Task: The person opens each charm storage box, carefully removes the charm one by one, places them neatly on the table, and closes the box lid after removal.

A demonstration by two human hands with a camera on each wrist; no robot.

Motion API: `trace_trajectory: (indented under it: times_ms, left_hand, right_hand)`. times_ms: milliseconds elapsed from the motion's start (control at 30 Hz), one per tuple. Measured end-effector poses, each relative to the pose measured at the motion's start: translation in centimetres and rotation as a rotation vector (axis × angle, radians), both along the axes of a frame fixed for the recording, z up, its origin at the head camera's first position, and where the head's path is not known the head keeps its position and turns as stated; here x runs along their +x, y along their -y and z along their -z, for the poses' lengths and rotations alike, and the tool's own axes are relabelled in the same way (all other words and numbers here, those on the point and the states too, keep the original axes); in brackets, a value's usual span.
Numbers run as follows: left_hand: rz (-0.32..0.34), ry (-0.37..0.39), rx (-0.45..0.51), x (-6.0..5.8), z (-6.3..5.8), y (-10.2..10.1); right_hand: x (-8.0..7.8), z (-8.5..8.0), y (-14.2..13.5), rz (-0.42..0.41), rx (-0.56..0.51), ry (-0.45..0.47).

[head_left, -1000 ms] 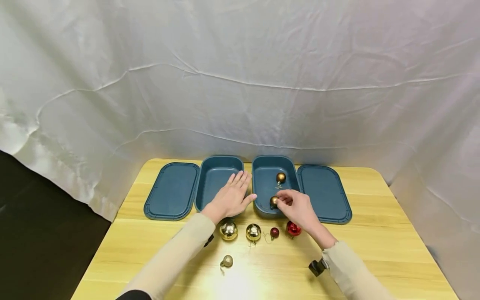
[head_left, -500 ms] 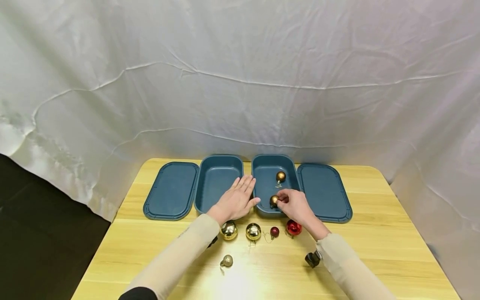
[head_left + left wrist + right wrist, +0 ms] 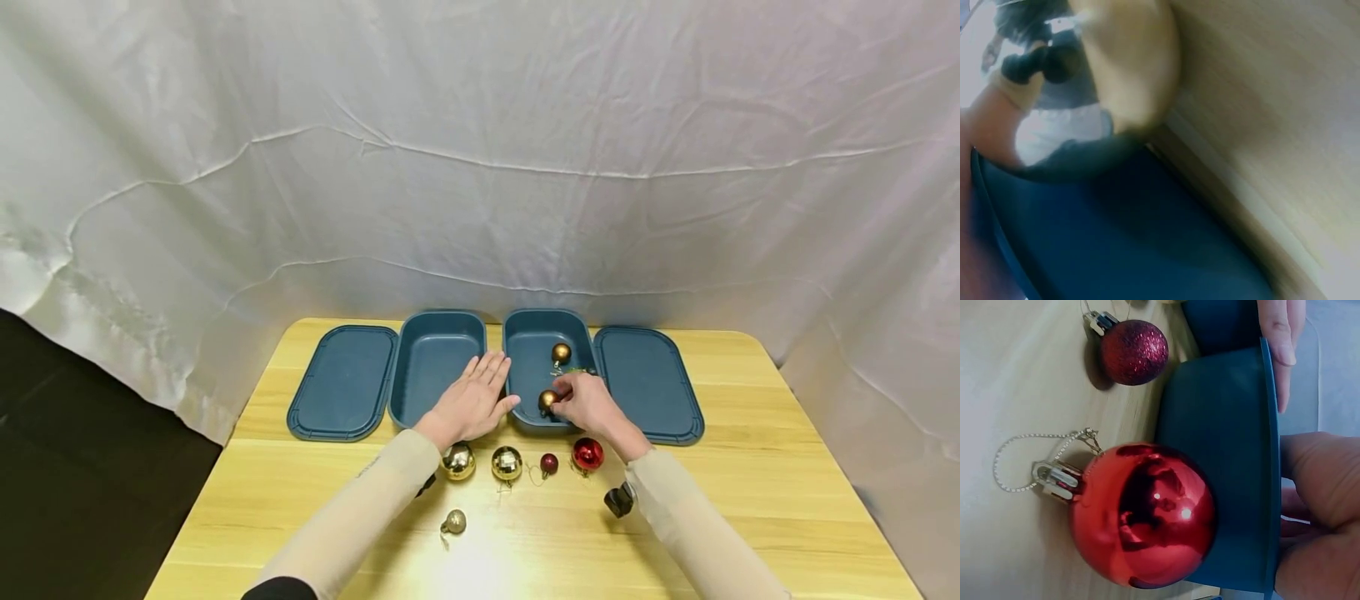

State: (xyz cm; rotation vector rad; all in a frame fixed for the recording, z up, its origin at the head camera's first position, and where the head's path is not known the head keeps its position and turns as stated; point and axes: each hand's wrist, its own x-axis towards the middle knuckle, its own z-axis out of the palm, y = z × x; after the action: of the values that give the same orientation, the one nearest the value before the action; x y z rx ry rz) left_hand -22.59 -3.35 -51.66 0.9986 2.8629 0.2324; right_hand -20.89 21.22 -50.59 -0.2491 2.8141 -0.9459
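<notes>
In the head view my right hand (image 3: 594, 404) dips into the right blue box (image 3: 514, 335), its fingertips pinching a small bronze bauble (image 3: 547, 402) close over the box floor. A second bronze bauble (image 3: 561, 353) lies behind it in the same box. My left hand (image 3: 472, 402) is flat with straight fingers, over the near right corner of the left blue box (image 3: 414, 367), fingertips toward the gap between the boxes. From the right wrist, the box wall (image 3: 1229, 469) hides the bronze baubles and my right fingertips.
Before the boxes lie a shiny gold bauble (image 3: 458, 462), a mirrored gold bauble (image 3: 507, 464), a dark red glitter bauble (image 3: 1135, 352) and a shiny red bauble (image 3: 1144, 515). A small gold glitter bauble (image 3: 454, 522) lies nearer. Blue lids (image 3: 345, 383) flank the boxes.
My right hand and forearm have shifted a little left, with the bronze bauble staying at nearly the same spot. My left hand has slid slightly right and remains flat.
</notes>
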Motion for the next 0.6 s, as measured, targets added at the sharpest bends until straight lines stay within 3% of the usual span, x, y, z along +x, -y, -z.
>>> trace_trajectory:
  times_ms: [600]
  left_hand:
    - [-0.006, 0.000, 0.027, 0.1, 0.2, 0.0]
  right_hand:
    - [-1.2, 0.7, 0.1, -0.079, 0.047, 0.005]
